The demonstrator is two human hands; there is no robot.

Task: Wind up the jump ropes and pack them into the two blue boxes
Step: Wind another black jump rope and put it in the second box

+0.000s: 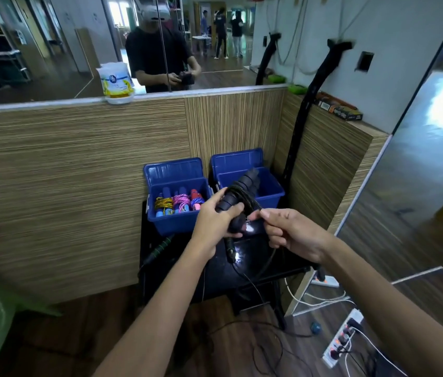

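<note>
My left hand (214, 219) grips the two black ribbed handles of a black jump rope (242, 189), with several turns of cord wound around them. My right hand (288, 232) pinches the loose black cord beside the handles; the rest of the cord hangs down toward the floor. Behind my hands, two open blue boxes stand on a black stand. The left blue box (176, 224) holds three wound ropes in yellow, pink and red-blue. The right blue box (274, 190) shows no ropes in its visible part. Another rope with a green-black handle (160, 247) lies on the stand at the left.
The black stand (255, 270) sits in a corner of wood-panel walls (79, 186). A power strip (342, 338) with white cables lies on the floor at right. A mirror above the ledge reflects a person. A wipes pack (115, 83) sits on the ledge.
</note>
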